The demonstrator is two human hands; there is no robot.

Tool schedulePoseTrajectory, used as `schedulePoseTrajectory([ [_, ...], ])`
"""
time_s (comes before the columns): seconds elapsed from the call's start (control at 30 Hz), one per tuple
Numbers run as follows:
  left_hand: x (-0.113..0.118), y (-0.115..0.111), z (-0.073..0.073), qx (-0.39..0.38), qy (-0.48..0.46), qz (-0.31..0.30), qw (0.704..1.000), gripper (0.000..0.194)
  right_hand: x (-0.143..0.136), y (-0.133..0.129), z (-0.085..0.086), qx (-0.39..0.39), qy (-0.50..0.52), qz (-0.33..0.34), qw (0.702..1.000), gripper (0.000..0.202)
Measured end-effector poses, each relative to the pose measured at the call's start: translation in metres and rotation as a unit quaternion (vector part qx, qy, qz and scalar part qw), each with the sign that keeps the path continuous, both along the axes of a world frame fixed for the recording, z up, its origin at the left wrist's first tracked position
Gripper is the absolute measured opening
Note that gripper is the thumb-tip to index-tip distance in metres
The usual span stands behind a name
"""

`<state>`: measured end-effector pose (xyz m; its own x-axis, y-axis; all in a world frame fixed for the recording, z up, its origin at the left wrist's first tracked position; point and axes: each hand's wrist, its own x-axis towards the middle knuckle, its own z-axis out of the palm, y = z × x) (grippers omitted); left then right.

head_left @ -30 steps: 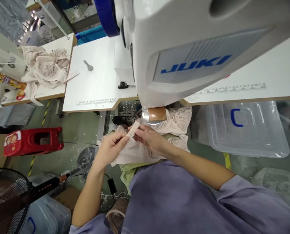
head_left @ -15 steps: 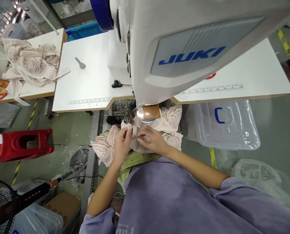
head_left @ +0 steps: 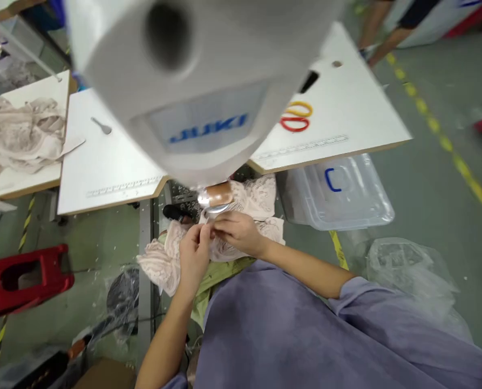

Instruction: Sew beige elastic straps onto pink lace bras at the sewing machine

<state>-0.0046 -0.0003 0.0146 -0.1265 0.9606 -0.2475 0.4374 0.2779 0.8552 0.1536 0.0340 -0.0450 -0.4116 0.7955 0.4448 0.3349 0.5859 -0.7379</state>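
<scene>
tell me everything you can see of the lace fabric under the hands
The lace fabric is pale beige, thin-looking and openwork, lying bunched over green cloth near the sewing machine. It spreads to either side of the left hand and right hand, which meet near its middle, seemingly pinching a narrow pale part.

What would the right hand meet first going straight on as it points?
Probably the left hand, just ahead of the right hand; whether they already touch is unclear.
</scene>
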Motion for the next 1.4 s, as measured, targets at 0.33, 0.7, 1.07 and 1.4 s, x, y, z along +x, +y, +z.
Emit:
schedulePoseTrajectory([
  [0.33, -0.002, 0.014, -0.006, 0.016, 0.048, -0.078, 0.996, 0.046, 0.168, 0.213, 0.062, -0.083, -0.353, -0.266, 0.893, 0.042],
  [0.7, -0.008, 0.014, 0.007, -0.082, -0.25, 0.029, 0.964, 0.032, 0.208, 0.202, 0.025, -0.028, -0.425, -0.154, 0.891, 0.056],
  [1.07, -0.008, 0.013, 0.014, -0.103, -0.353, 0.047, 0.929, 0.033, 0.204, 0.184, 0.043, -0.065, -0.462, -0.2, 0.862, 0.046],
  [1.4, -0.013, 0.006, 0.02, -0.074, -0.34, 0.028, 0.937, 0.027, 0.137, -0.016, 0.06, -0.169, -0.245, -0.028, 0.954, 0.036],
])
